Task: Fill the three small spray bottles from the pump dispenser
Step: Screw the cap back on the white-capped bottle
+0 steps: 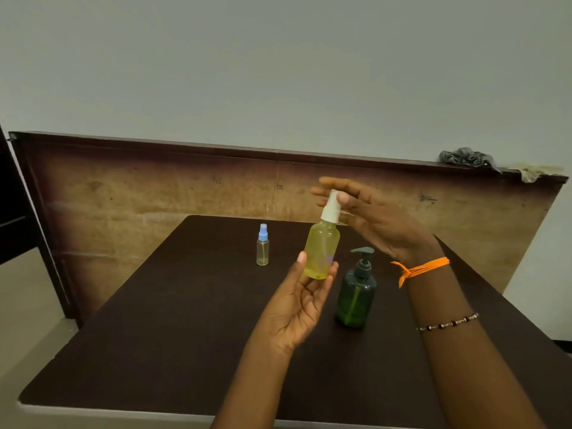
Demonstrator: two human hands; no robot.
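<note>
yellow spray bottle held up over the table
left hand pinches its base; right hand pinches the white cap

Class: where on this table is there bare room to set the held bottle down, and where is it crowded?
Bare table: left and front of the blue-capped bottle. Crowded: around the green pump dispenser, where both hands hold the yellow bottle.

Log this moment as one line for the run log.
left hand: holds yellow bottle | right hand: on its white cap | blue-cap bottle, pump dispenser: standing on table
</note>
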